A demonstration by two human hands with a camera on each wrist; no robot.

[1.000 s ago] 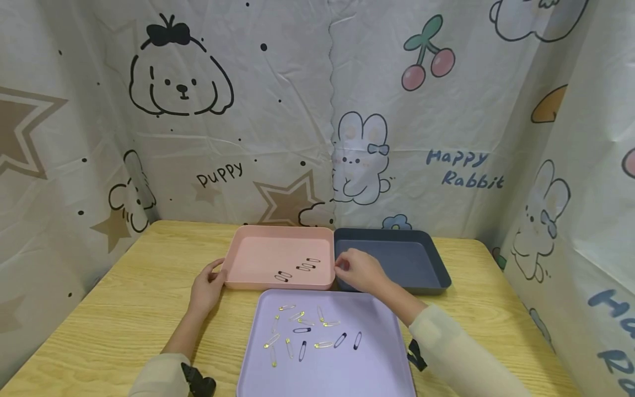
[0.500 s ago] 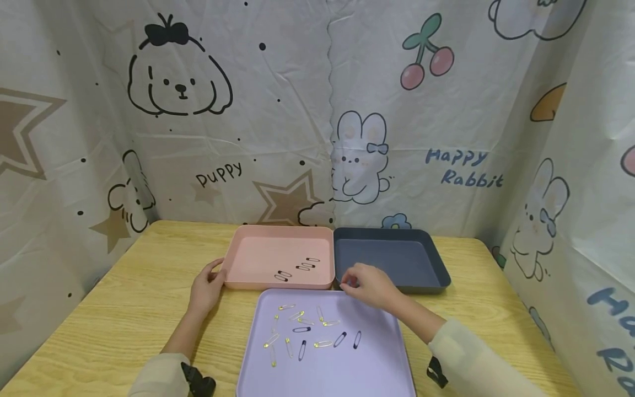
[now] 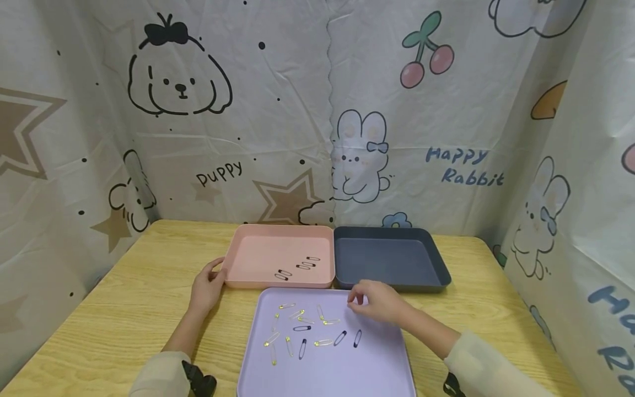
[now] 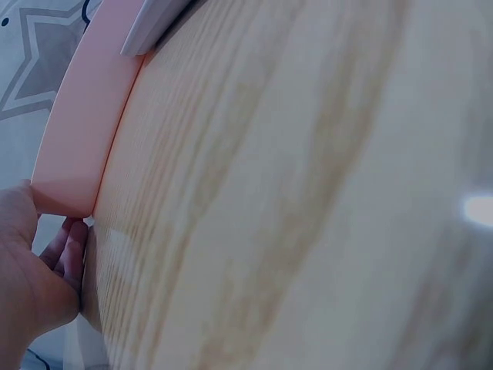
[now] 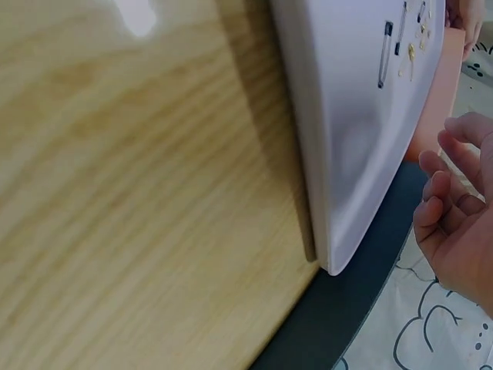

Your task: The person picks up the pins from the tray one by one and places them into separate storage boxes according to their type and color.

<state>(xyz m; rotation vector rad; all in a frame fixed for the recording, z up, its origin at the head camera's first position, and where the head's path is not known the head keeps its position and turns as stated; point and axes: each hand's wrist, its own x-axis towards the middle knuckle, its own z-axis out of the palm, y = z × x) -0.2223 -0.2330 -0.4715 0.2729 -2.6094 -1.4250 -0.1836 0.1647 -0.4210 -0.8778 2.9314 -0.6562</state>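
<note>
My left hand (image 3: 207, 288) rests at the left end of the pink tray (image 3: 258, 248), its fingertips right at the tray's corner, as the left wrist view also shows. Several black safety pins (image 3: 305, 266) lie in the right part of that tray. Over the upper right of the lilac tray (image 3: 367, 369) hovers my right hand (image 3: 379, 302), fingers loosely bent and nothing visible between them. Below that hand, black safety pins (image 3: 357, 338) and several yellow-headed safety pins (image 3: 323, 343) are scattered across the lilac tray.
A dark blue tray (image 3: 392, 259) stands against the pink tray's right side, behind the lilac one. All three sit on a wood-grain table (image 3: 163, 259). Printed curtains (image 3: 288, 127) hang behind the table and at both sides.
My right hand has moved from the seam between the pink and dark blue trays toward me, to above the lilac tray, its fingers loosening. The left hand has stayed put.
</note>
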